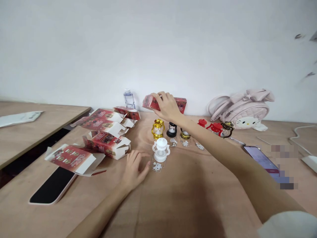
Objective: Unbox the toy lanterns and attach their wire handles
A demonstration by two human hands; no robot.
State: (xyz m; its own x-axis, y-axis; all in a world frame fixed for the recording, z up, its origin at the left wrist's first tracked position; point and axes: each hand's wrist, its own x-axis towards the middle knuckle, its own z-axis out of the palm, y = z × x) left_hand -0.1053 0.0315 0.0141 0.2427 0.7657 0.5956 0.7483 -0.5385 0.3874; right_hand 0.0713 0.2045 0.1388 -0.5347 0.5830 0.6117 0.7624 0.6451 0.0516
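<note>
My right hand (166, 105) reaches to the back of the table, its fingers wrapped over a red printed box (149, 101). Low on the table my left hand (135, 168) rests with fingers apart, holding nothing, just left of a small white lantern (161, 150). A white cut-out piece in a clear film (157, 167) lies in front of that lantern. Behind it stand a gold lantern (158, 129), a black lantern (171, 129) and a dark bronze lantern (185, 133), the last partly hidden by my right forearm. Red lanterns (216, 128) stand beyond the forearm.
Opened red boxes (106, 142) pile up at left, beside a dark-screened phone (53, 186). A clear bottle (129, 99) stands by the wall. Another red box (182, 104) lies behind my right hand. At right are a pink bag (244, 110) and a lit phone (262, 158).
</note>
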